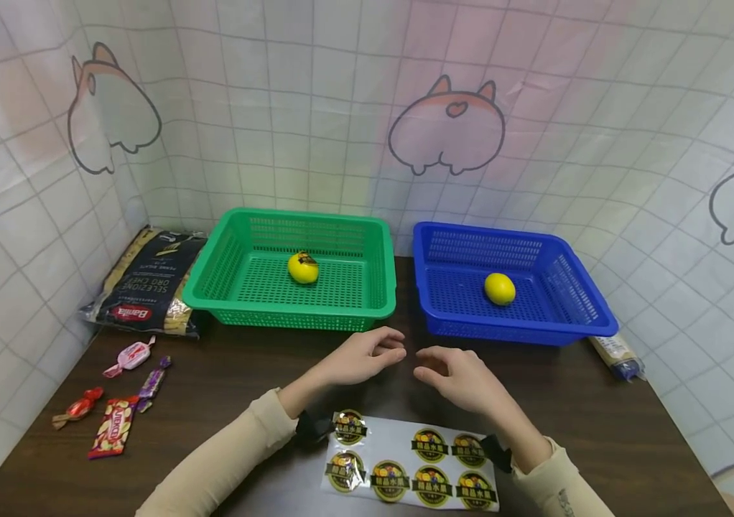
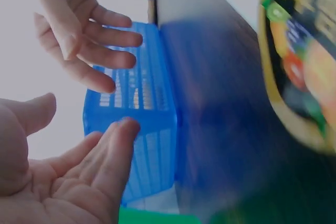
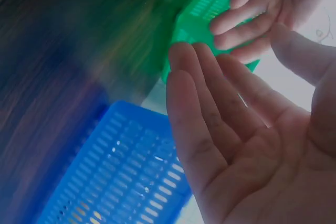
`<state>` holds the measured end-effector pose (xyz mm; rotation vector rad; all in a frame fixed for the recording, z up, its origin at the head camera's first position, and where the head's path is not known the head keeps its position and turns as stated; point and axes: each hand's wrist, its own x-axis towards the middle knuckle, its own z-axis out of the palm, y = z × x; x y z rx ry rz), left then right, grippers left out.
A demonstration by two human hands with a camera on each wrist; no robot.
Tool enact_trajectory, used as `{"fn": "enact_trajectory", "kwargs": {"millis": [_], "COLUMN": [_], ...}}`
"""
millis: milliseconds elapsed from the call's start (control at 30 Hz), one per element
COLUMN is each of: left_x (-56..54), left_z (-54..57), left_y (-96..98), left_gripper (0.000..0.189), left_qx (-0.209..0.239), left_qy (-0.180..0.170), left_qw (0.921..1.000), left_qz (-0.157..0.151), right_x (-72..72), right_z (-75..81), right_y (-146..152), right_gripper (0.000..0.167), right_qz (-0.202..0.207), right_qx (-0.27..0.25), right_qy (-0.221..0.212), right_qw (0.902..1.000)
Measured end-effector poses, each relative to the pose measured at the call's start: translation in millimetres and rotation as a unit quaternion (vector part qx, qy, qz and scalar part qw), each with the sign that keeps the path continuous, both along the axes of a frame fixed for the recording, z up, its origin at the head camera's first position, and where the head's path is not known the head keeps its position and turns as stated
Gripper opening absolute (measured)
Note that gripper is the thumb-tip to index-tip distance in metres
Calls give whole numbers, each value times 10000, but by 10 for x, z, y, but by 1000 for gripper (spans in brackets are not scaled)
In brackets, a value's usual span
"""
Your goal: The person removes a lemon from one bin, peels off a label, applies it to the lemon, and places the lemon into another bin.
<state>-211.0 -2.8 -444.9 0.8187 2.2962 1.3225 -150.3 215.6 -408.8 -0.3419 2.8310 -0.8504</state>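
My left hand [image 1: 360, 357] is held above the table in front of the green basket [image 1: 296, 317], its fingers loosely bent around nothing. Facing it, my right hand [image 1: 460, 377] hovers before the blue basket [image 1: 516, 332], also without anything in it. A small gap separates the two hands. In the green basket lies a yellow lemon [image 1: 303, 271] with a dark sticker on its top. Another lemon [image 1: 500, 289], on which no sticker shows, lies in the blue basket. Below the hands is a white sheet of round fruit stickers [image 1: 411, 477], with a bare spot in its upper row.
Wrapped candies lie at the left, among them a pink one [image 1: 131, 357], a red one [image 1: 79, 408] and a red packet [image 1: 113, 426]. Behind them a bag of Barilla pasta [image 1: 147, 283] leans by the green basket. A package [image 1: 619, 357] sticks out beside the blue basket.
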Motion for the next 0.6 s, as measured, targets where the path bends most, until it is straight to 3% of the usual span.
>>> {"fn": "enact_trajectory", "kwargs": {"millis": [100, 433, 600], "left_x": [-29, -143, -188], "left_z": [-7, 47, 68], "left_y": [116, 487, 620], "left_gripper": [52, 70, 69], "left_qx": [81, 365, 699], "left_qy": [-77, -814, -1310], "left_qw": [9999, 9941, 9847], "left_qz": [132, 615, 915], "right_x": [43, 103, 135], "right_z": [45, 291, 420], "right_y": [62, 231, 243], "right_gripper": [40, 36, 34], "right_qz": [93, 343, 483], "right_qx": [88, 336, 494], "right_qy": [-33, 56, 125], "right_qw": [9999, 9988, 9975]}}
